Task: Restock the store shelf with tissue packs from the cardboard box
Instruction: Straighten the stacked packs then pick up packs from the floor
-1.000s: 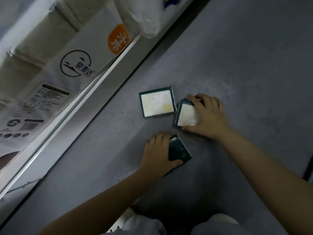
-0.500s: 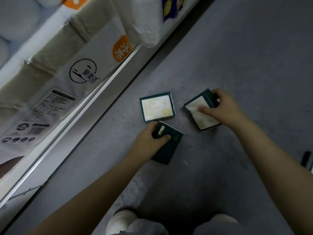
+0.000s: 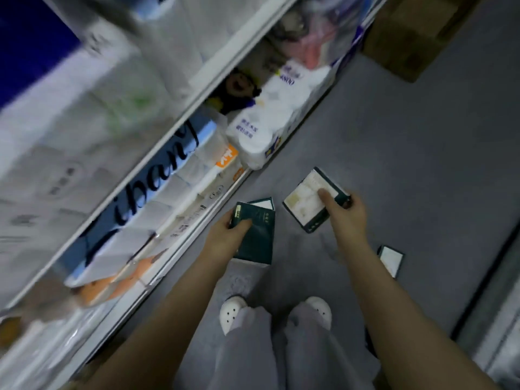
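Grip: left hand [image 3: 225, 235] curls round dark pack [image 3: 257, 239], thumb on top; right hand [image 3: 347, 218] pinches pale pack [image 3: 305, 206], thumb on its face. Third pack [image 3: 390, 260] on floor at 4 o'clock of right hand. Shelf [image 3: 202, 77] at 9 o'clock. Judged light, soft, slick film; hold across edges

grey floor [image 3: 408, 164], tissue pack [image 3: 390, 260], cardboard box [image 3: 413, 35]

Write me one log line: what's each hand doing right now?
left hand: holds dark green pack | right hand: holds white-faced pack | floor: spare pack lying beside right arm
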`<state>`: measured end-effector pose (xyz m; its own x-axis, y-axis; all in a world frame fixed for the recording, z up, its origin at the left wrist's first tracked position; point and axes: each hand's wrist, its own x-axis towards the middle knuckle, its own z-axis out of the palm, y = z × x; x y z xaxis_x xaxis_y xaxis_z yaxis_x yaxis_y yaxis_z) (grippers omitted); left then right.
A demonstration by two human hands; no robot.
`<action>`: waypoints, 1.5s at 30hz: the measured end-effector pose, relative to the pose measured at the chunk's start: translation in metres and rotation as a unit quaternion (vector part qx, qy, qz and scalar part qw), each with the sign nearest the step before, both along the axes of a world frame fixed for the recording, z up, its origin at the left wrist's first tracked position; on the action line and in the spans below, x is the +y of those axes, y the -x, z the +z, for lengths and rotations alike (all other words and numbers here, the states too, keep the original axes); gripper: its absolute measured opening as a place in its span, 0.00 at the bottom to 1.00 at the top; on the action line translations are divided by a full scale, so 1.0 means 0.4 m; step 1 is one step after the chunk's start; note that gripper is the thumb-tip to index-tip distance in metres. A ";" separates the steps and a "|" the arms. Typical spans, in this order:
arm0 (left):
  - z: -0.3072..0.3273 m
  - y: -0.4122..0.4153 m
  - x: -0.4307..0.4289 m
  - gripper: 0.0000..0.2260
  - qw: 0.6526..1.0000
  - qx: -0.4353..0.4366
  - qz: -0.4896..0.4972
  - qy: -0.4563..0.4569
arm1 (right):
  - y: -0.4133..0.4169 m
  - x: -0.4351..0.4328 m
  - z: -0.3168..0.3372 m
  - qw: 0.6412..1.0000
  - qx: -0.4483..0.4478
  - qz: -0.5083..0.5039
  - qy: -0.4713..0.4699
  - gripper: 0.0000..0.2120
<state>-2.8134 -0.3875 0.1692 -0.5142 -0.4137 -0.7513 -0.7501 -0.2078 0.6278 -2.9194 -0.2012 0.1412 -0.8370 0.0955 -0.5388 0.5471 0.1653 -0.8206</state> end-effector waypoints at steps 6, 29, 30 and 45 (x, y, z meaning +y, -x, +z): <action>0.550 -0.072 -0.003 0.29 0.999 0.025 0.018 -0.036 | -0.094 0.012 0.556 0.999 0.037 -0.008 0.025 0.08; 1.258 -0.347 -0.016 0.17 0.889 0.315 0.322 0.081 | -0.075 -0.087 1.347 0.871 0.150 0.393 0.254 0.21; 1.278 -0.377 -0.020 0.19 0.883 0.330 0.322 0.088 | -0.094 -0.107 1.368 0.863 0.154 0.404 0.261 0.22; 1.430 -1.001 -0.258 0.22 0.845 0.393 0.289 0.219 | -0.601 -0.497 1.508 0.730 0.179 0.606 0.261 0.41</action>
